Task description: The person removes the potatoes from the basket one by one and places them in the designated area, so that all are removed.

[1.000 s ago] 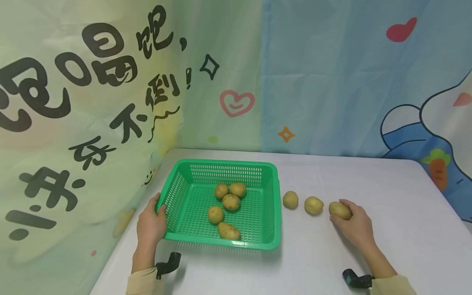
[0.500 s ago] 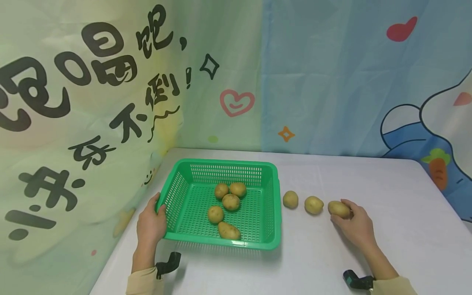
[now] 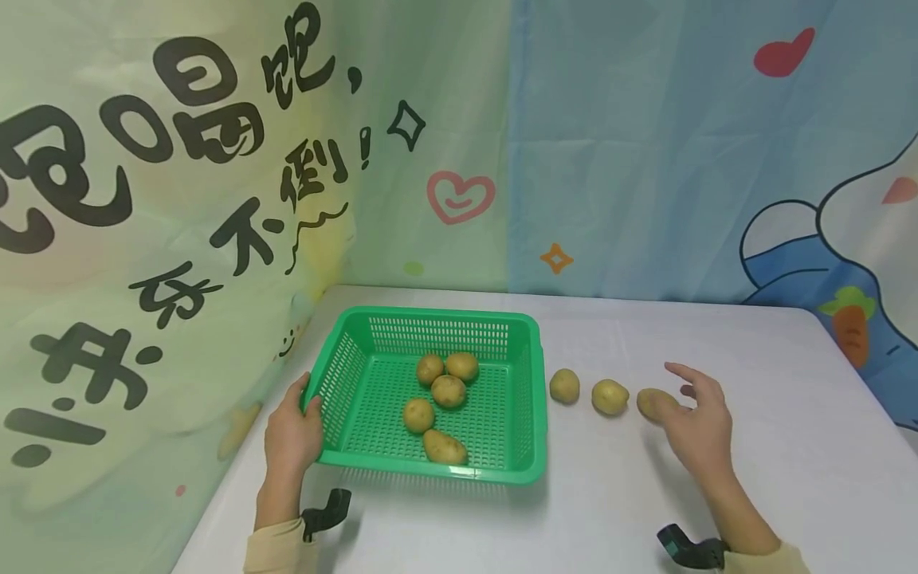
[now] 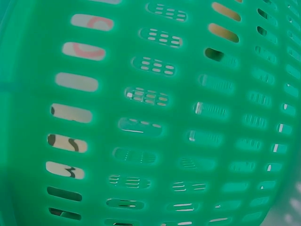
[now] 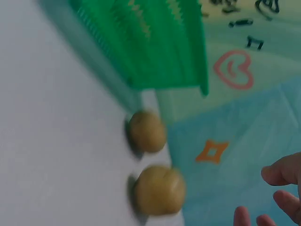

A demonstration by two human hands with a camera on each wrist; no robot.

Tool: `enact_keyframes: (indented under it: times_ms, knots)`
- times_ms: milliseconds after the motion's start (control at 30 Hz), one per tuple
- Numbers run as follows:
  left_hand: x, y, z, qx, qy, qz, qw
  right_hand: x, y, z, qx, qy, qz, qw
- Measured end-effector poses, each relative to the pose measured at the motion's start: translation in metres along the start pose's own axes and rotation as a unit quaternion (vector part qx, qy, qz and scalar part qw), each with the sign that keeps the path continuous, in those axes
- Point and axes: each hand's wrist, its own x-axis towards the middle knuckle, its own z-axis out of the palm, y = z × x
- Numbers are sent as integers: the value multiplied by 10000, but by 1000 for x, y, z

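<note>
A green plastic basket (image 3: 529,399) sits on the white table and holds several potatoes (image 3: 449,391). My left hand (image 3: 304,414) grips its left rim, thumb hooked over the edge. The left wrist view shows only the basket's mesh wall (image 4: 155,117). Three potatoes lie in a row right of the basket: one (image 3: 564,386) nearest it, a middle one (image 3: 610,397) and the rightmost potato (image 3: 648,401). My right hand (image 3: 677,395) hovers just right of that last one, fingers spread, holding nothing. In the right wrist view, two potatoes (image 5: 147,132) (image 5: 160,189) and my fingertips (image 5: 282,174) show.
Printed cloth backdrops hang behind the table (image 3: 717,335) and along its left side. The table's right edge runs by the blue cloth (image 3: 889,399). Black wrist mounts (image 3: 326,510) (image 3: 688,550) show near the front edge.
My right hand has let go of the rightmost potato and lifted with its fingers spread. The potato stays on the table. The left hand and basket have not moved.
</note>
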Motion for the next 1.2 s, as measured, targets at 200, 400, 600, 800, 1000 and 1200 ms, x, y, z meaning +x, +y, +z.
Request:
enact_keyframes:
  times_ms: [200, 400, 600, 800, 1000, 1200]
  knots:
    - [0, 0, 0, 5, 20, -35, 10000, -17, -56, 14, 499, -672, -625, 9945]
    - [0, 1, -1, 38, -19, -35, 10000, -37, -93, 44, 1816, -1544, -1425, 9607]
    - [-1, 0, -1, 19, -20, -49, 10000, -44, -118, 77, 2007, -2141, -1532, 9436]
    - [-1, 0, 0, -21, -45, -90, 9999, -48, -133, 105, 1059, -3161, -1423, 9320]
    - [0, 1, 0, -31, -49, -43, 10000, -54, -137, 123, -356, -3924, -1902, 8992]
    - [1, 1, -1, 9, -70, -71, 9999, -61, -139, 134, -696, -4431, -2134, 8679]
